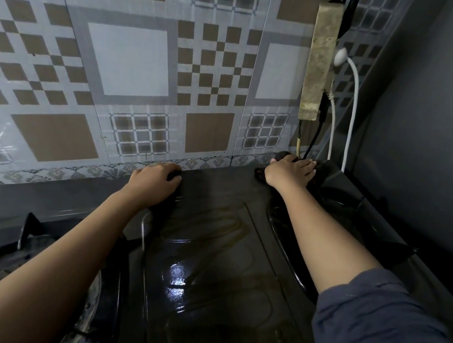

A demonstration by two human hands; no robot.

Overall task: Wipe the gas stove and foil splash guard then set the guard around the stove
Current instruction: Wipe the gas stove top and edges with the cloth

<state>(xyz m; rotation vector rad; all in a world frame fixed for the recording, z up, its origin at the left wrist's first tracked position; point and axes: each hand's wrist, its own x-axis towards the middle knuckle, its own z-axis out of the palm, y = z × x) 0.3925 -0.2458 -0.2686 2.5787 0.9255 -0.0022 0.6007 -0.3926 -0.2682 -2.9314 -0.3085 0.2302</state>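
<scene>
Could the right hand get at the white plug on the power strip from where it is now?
Probably yes. The right hand lies flat on a dark cloth at the stove's back corner, and only cables hang below the white plug; it is higher up.

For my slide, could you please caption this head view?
Left hand steadies the glossy black gas stove; right hand presses a dark cloth.

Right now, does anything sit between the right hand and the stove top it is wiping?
Only a dark cloth: the right hand presses it flat on the stove at the back right corner. The left hand rests directly on the back edge.
</scene>
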